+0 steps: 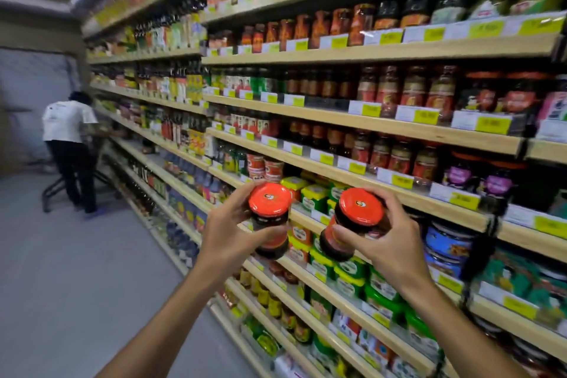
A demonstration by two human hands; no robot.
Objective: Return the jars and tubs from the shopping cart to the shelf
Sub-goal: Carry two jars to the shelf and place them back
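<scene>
I hold two dark sauce jars with orange-red lids in front of the shelves. My left hand point(227, 233) grips the left jar point(270, 218) around its side. My right hand point(386, 242) grips the right jar point(356, 221), which tilts with its lid towards me. Both jars hang in the air just before the wooden shelf point(383, 190) that carries green and yellow tubs point(313, 196) under it and similar dark jars point(399, 156) on it. The shopping cart is out of view.
Long wooden shelving full of jars, bottles and tubs runs along the right, with yellow price tags point(491, 126) on the edges. A grey floor aisle point(76, 270) opens on the left. A person in a white shirt point(69, 132) bends at the shelves far down the aisle.
</scene>
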